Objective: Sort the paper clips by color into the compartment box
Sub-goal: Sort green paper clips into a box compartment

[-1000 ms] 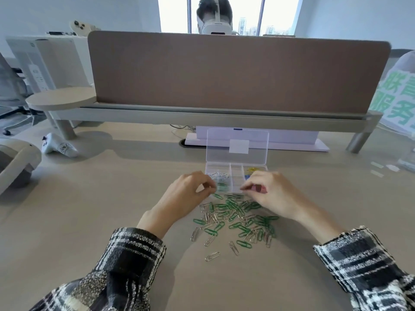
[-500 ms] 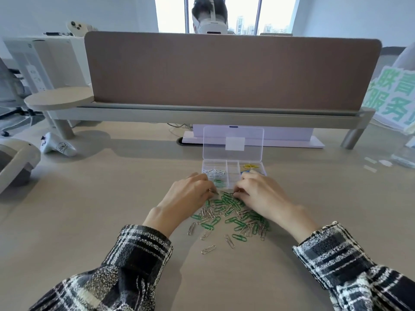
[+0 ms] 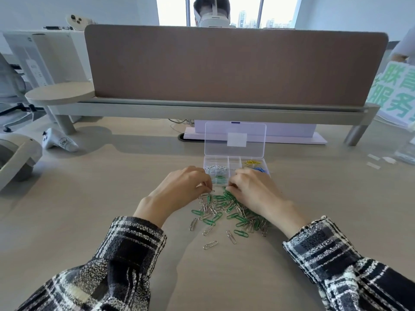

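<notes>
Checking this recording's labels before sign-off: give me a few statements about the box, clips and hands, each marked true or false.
1. The compartment box has its lid open. True.
2. The loose pile on the desk includes red clips. False: only green and silver show.
3. Yellow clips lie in the box's back right compartment. True.
4. The left hand lies flat, away from the pile. False: its fingertips pinch a silver clip at the pile's edge.
</notes>
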`<move>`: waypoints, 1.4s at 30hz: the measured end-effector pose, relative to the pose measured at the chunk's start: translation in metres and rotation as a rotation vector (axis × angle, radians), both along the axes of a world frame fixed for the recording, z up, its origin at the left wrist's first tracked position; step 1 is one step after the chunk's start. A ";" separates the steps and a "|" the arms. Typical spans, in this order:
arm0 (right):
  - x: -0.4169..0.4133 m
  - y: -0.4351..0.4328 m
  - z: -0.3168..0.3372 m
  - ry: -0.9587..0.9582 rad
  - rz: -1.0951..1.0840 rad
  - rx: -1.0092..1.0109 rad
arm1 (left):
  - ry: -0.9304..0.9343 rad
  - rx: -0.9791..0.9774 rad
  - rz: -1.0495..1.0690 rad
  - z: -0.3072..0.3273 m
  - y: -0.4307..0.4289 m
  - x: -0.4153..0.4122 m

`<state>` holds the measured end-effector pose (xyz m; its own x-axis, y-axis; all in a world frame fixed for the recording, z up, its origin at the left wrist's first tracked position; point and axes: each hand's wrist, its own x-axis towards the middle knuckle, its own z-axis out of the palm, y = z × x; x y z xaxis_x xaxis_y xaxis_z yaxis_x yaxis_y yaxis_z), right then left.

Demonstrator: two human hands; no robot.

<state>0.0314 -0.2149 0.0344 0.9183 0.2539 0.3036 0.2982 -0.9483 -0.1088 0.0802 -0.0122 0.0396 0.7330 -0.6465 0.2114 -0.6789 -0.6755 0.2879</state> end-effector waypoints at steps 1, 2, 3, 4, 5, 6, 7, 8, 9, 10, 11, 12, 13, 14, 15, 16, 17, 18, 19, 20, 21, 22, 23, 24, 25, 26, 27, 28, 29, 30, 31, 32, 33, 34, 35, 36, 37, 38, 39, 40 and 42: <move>0.001 0.001 0.000 0.009 -0.011 0.002 | 0.011 0.013 -0.005 0.000 0.000 0.000; 0.002 0.002 0.000 0.024 -0.021 0.010 | 0.026 0.023 -0.011 0.000 0.000 0.000; 0.002 0.003 0.000 0.040 -0.028 0.019 | 0.041 0.032 -0.016 0.000 0.001 0.001; 0.002 0.004 0.001 0.053 -0.032 0.023 | 0.055 0.041 -0.022 0.000 0.001 0.001; 0.002 0.005 0.003 0.066 -0.033 0.022 | 0.070 0.049 -0.028 0.000 0.001 0.001; 0.002 0.005 0.004 0.082 -0.029 0.022 | 0.083 0.056 -0.034 0.000 0.001 0.001; 0.002 0.005 0.005 0.104 -0.027 0.020 | 0.094 0.061 -0.040 -0.001 0.001 0.001; 0.001 0.005 0.007 0.127 -0.027 0.017 | 0.099 0.069 -0.044 -0.001 0.001 0.001; 0.001 0.004 0.007 0.149 -0.026 0.013 | 0.103 0.079 -0.047 0.000 0.001 0.001; 0.002 0.004 0.008 0.160 -0.021 0.003 | 0.107 0.088 -0.047 0.000 0.001 0.001; 0.002 0.004 0.008 0.163 -0.011 -0.015 | 0.112 0.094 -0.048 0.000 0.001 0.002; 0.002 0.003 0.009 0.163 -0.001 -0.036 | 0.118 0.095 -0.049 0.000 0.001 0.002; 0.002 0.003 0.009 0.162 0.010 -0.052 | 0.126 0.091 -0.050 0.000 0.001 0.003; 0.001 0.002 0.010 0.163 0.019 -0.060 | 0.134 0.085 -0.049 -0.001 0.002 0.003; 0.001 0.001 0.010 0.165 0.030 -0.057 | 0.137 0.078 -0.044 -0.003 0.002 0.004; 0.000 -0.001 0.012 0.170 0.039 -0.050 | 0.132 0.074 -0.037 -0.003 0.003 0.004; 0.000 -0.002 0.013 0.177 0.046 -0.036 | 0.120 0.071 -0.032 -0.004 0.003 0.004; 0.000 -0.003 0.015 0.189 0.048 -0.012 | 0.104 0.071 -0.031 -0.005 0.003 0.003; 0.001 -0.004 0.017 0.202 0.047 0.018 | 0.081 0.074 -0.038 -0.005 0.002 0.003; 0.001 -0.005 0.018 0.209 0.045 0.043 | 0.054 0.080 -0.048 -0.005 0.002 0.002; 0.001 -0.005 0.019 0.211 0.043 0.056 | 0.028 0.086 -0.056 -0.006 0.001 0.002; 0.001 -0.004 0.019 0.210 0.045 0.057 | 0.007 0.088 -0.058 -0.006 0.001 0.001; 0.001 -0.003 0.019 0.208 0.050 0.048 | -0.008 0.083 -0.054 -0.006 0.000 0.001; 0.000 -0.001 0.018 0.203 0.059 0.027 | -0.017 0.075 -0.046 -0.007 0.000 0.001; 0.000 0.001 0.017 0.195 0.068 -0.005 | -0.023 0.061 -0.036 -0.007 0.000 0.001; -0.001 0.002 0.015 0.189 0.077 -0.038 | -0.026 0.040 -0.027 -0.008 0.000 0.001; -0.001 0.003 0.013 0.186 0.086 -0.056 | -0.026 0.016 -0.022 -0.008 0.000 0.001; -0.001 0.003 0.013 0.188 0.094 -0.050 | -0.025 -0.007 -0.019 -0.008 0.000 0.001; 0.000 0.001 0.014 0.197 0.099 -0.023 | -0.020 -0.025 -0.018 -0.007 -0.001 0.001; 0.000 -0.001 0.015 0.205 0.100 0.012 | -0.010 -0.038 -0.019 -0.007 -0.002 0.001; 0.000 -0.002 0.018 0.211 0.097 0.039 | 0.000 -0.045 -0.022 -0.006 -0.003 0.001; 0.000 -0.004 0.020 0.219 0.094 0.048 | 0.007 -0.049 -0.028 -0.007 -0.004 0.000; 0.000 -0.004 0.021 0.228 0.092 0.042 | 0.012 -0.051 -0.034 -0.007 -0.006 0.000; 0.000 -0.004 0.021 0.241 0.088 0.026 | 0.018 -0.049 -0.038 -0.008 -0.006 0.000; 0.000 -0.003 0.020 0.255 0.083 0.005 | 0.024 -0.045 -0.041 -0.009 -0.007 0.000; 0.000 -0.001 0.019 0.264 0.079 -0.016 | 0.029 -0.038 -0.042 -0.009 -0.008 0.000; 0.000 0.000 0.018 0.268 0.076 -0.030 | 0.032 -0.032 -0.044 -0.010 -0.008 0.000; -0.001 0.001 0.018 0.266 0.075 -0.036 | 0.032 -0.026 -0.044 -0.010 -0.009 0.000; -0.001 0.002 0.017 0.260 0.075 -0.036 | 0.032 -0.020 -0.045 -0.010 -0.009 0.000; -0.001 0.002 0.017 0.251 0.078 -0.031 | 0.033 -0.014 -0.046 -0.010 -0.009 -0.001; -0.002 0.003 0.017 0.234 0.088 -0.009 | 0.029 -0.001 -0.048 -0.010 -0.008 -0.001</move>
<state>0.0293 -0.2120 0.0510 0.9376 0.3378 0.0828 0.3474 -0.9211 -0.1757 0.0793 -0.0205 0.0296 0.7069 -0.6809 0.1915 -0.7019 -0.6418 0.3088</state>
